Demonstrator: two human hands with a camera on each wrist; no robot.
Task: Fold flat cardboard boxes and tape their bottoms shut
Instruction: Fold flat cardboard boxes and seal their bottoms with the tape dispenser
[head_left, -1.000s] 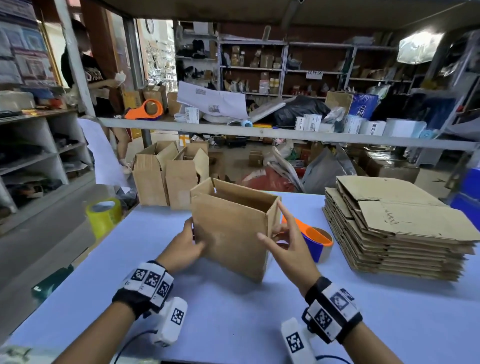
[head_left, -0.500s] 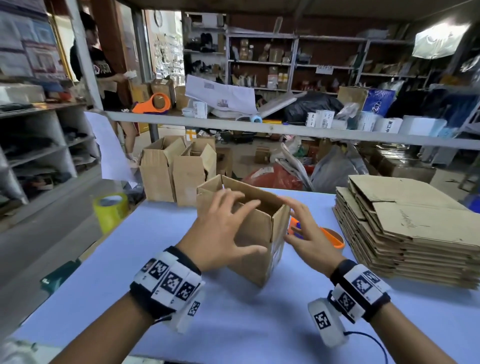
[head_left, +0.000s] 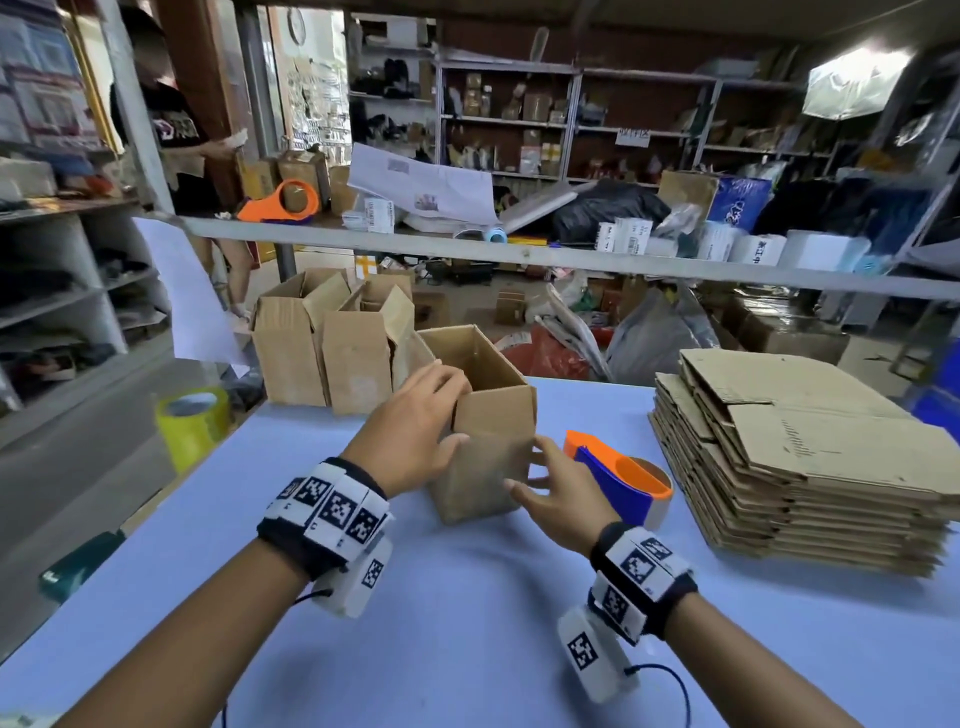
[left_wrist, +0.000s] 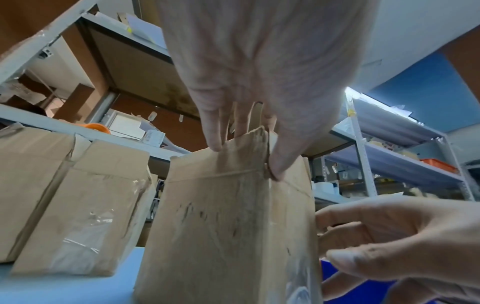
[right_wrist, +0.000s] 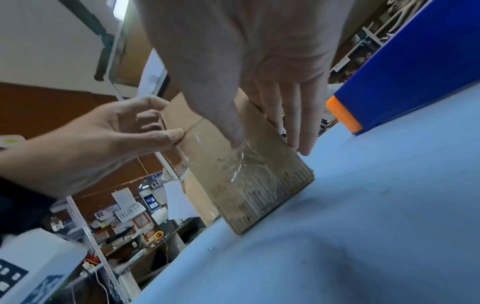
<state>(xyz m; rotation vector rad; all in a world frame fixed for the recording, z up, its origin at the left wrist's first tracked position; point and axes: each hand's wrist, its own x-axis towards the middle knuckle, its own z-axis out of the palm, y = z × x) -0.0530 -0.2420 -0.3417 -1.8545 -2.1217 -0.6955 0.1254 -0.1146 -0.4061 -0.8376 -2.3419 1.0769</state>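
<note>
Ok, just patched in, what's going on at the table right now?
A person is working on an upright, open-topped cardboard box on the blue table. The left hand holds its top corner; the right hand rests straight fingers low on its side, where clear tape shows. The tape dispenser lies beside it, flat boxes stacked at right, two finished boxes behind.

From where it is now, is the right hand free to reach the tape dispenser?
Probably yes. The right hand rests against the lower right side of the box, fingers straight, holding nothing. The tape dispenser lies on the table just right of it, with nothing between them.
</note>
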